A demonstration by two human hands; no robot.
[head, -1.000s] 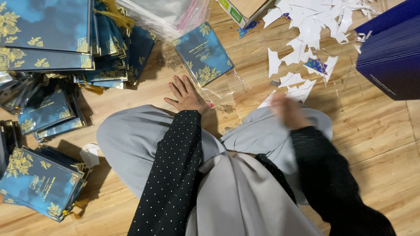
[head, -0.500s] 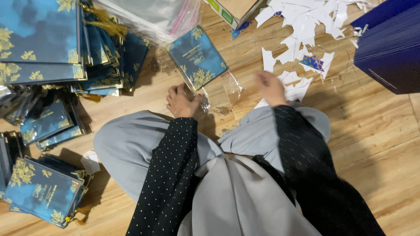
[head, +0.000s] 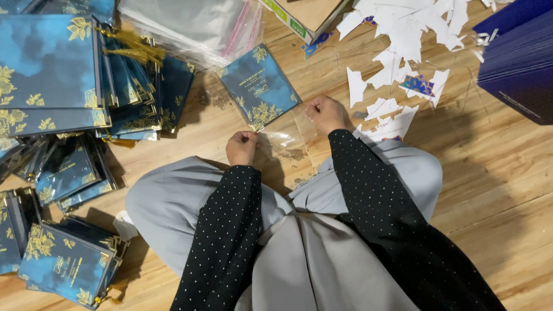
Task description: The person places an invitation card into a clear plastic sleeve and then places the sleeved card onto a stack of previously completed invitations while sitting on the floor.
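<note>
Clear plastic sleeve (head: 288, 141) on wooden floor (head: 489, 190), stretched between both hands. Left hand (head: 242, 147) pinches near-left corner; right hand (head: 325, 112) pinches far-right edge. Blue card (head: 259, 86) lies just beyond, far-left of sleeve mouth, nearer left hand.

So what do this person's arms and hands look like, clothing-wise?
Both arms wear long black sleeves with small white polka dots, reaching the wrists. The left hand and right hand are bare: no gloves, and no rings or watch that I can make out.
</note>
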